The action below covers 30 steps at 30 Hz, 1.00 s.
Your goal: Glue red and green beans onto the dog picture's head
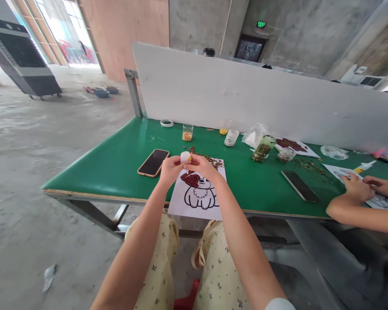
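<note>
Both my hands are raised over the upper part of a white paper sheet [181, 206] with a printed puppy outline. My left hand [173, 168] and my right hand [201, 165] meet with fingers closed around a small white glue bottle [185, 156] with a yellow patch. Its lower part is hidden by my fingers. Dark red grains [191, 179] cover one side of the puppy's head, partly under my hands. Loose brown-green grains [210, 158] lie scattered beyond the sheet. A phone [154, 162] rests left of my left hand.
On the green table [110, 159] stand a cup of yellow grains [187, 133], a white cup [231, 138] and a tilted jar of green grains [263, 149]. Another phone [299, 186] lies right, near a co-worker's hands [355, 188]. A white partition [245, 94] borders the back.
</note>
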Motion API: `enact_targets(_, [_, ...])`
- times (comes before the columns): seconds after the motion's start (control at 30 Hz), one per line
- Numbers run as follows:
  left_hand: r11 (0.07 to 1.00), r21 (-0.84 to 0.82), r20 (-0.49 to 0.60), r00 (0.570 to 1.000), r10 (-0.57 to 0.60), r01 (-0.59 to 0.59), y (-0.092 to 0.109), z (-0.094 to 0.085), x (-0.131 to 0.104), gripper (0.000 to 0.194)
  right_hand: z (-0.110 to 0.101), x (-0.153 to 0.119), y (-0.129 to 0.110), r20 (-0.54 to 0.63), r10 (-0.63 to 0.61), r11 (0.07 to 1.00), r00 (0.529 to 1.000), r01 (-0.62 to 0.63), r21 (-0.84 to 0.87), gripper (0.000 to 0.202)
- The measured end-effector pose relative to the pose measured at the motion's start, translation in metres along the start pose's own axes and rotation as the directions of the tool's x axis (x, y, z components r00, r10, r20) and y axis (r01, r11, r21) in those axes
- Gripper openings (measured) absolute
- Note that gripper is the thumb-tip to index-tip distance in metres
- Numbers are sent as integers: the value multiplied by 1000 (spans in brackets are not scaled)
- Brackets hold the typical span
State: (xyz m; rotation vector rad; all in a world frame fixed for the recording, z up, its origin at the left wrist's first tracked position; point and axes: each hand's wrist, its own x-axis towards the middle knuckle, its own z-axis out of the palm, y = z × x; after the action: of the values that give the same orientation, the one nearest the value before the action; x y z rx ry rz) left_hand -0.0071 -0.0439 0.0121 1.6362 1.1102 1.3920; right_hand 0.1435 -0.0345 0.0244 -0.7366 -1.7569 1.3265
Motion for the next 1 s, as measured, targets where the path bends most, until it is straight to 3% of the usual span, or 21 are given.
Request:
enact_targets(0.47, [997,53,-17,998,-58,59,-2,2,-1,25,4,5,25,-137,16,1000,991,-14,16,29])
enact_targets(1.0, [999,15,-19,999,-45,45,-2,3,-1,29,5,5,21,-131,31,995,991,-19,99,32])
